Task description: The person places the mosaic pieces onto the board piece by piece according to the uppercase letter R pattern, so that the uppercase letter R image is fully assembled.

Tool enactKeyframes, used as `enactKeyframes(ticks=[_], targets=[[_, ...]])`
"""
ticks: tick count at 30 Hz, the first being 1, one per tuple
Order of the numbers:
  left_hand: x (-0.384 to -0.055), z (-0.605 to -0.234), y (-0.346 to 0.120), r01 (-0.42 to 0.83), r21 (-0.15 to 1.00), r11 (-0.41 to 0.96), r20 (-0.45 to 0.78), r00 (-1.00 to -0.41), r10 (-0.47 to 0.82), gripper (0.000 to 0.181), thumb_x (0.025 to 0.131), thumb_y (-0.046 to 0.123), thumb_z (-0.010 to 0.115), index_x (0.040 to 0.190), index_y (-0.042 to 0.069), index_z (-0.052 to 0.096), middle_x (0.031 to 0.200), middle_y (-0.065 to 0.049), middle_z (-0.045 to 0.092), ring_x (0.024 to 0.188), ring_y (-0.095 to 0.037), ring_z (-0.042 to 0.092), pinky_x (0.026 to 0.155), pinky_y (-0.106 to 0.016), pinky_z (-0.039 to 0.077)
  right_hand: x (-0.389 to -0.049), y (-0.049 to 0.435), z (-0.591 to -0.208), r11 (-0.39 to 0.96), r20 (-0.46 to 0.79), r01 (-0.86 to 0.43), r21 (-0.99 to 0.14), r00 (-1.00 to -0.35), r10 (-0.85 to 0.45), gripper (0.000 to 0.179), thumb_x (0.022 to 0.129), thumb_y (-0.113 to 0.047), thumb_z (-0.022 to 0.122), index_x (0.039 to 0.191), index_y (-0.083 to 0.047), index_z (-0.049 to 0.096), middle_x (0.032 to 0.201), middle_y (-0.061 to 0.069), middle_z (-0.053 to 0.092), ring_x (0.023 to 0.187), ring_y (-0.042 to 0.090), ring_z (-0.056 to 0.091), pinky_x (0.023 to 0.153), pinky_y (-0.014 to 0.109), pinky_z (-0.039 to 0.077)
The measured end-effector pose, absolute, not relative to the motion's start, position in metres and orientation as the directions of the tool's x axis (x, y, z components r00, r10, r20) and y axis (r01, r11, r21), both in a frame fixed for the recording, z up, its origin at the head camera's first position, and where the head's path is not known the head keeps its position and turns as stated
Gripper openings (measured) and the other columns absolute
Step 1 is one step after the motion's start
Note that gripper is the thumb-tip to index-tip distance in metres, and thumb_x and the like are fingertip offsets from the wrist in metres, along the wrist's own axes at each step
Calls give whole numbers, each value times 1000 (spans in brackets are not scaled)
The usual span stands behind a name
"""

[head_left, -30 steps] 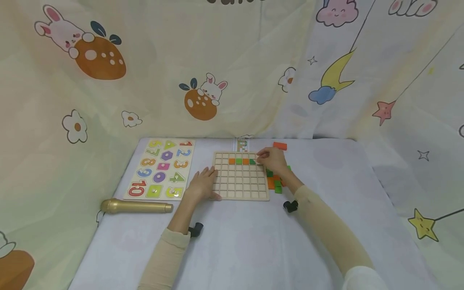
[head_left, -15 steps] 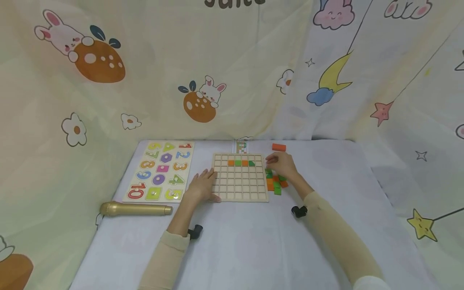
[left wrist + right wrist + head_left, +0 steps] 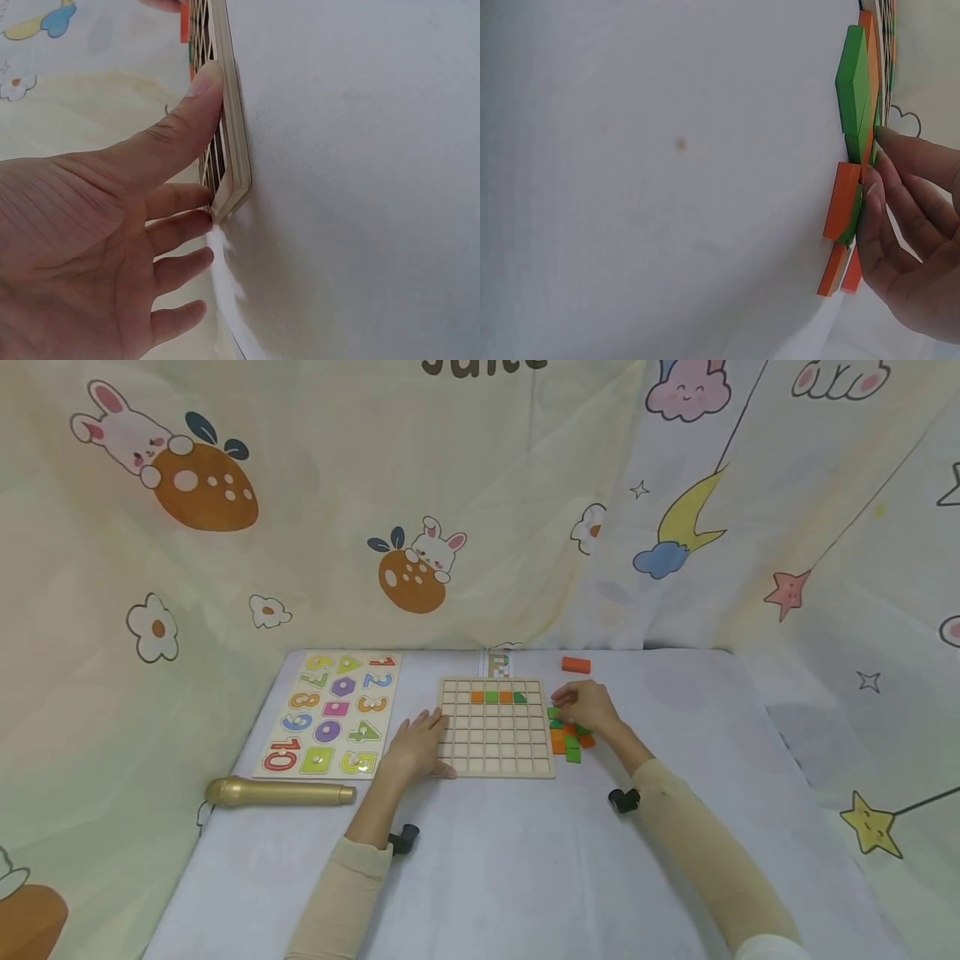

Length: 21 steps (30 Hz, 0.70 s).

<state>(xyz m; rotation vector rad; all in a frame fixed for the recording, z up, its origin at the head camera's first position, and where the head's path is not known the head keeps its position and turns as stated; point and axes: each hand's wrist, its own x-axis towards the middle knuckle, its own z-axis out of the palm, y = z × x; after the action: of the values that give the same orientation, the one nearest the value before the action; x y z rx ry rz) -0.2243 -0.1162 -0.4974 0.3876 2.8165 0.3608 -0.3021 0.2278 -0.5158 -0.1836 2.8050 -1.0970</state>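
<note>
Where the board (image 3: pixel 491 736) is filled — four tiles (image 3: pixel 492 697) sit.

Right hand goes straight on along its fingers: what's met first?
Likely the wooden grid board, just left of the right hand in the head view; height unclear, so it might pass over.

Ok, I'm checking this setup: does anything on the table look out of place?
Mildly: an orange block lies alone beyond the right hand, apart from the jumbled tiles. Nothing looks spilled or damaged.
</note>
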Motion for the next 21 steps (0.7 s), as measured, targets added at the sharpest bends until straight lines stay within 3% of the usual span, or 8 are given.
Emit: enactKeyframes(ticks=[9,15,21], targets=[[-224,-496,-117,234,279,931,-228,-926,301,112,72,41,94,160,0,37,170,-19,27,158,-40,21,127,-60,18,-305,229,-516,715,-90,-53,-697,-983,-161,29,88,-10,82,116,-6,76,103,8,76,92,25,68,75,34,57],[-226,-498,-117,242,280,929,-224,-925,308,112,72,41,94,160,0,38,170,-19,27,157,-40,22,127,-61,19,-307,228,-509,700,-72,-70,-710,-983,-172,34,85,-7,84,119,-4,75,101,8,77,91,25,70,79,36,56],[-225,-498,-118,240,282,929,-224,-925,307,112,72,41,94,160,-1,37,170,-19,27,158,-40,21,127,-61,19,-308,226,-505,686,-45,-95,-722,-982,-183,30,90,-7,80,119,-5,75,98,8,77,86,24,70,70,32,55]])
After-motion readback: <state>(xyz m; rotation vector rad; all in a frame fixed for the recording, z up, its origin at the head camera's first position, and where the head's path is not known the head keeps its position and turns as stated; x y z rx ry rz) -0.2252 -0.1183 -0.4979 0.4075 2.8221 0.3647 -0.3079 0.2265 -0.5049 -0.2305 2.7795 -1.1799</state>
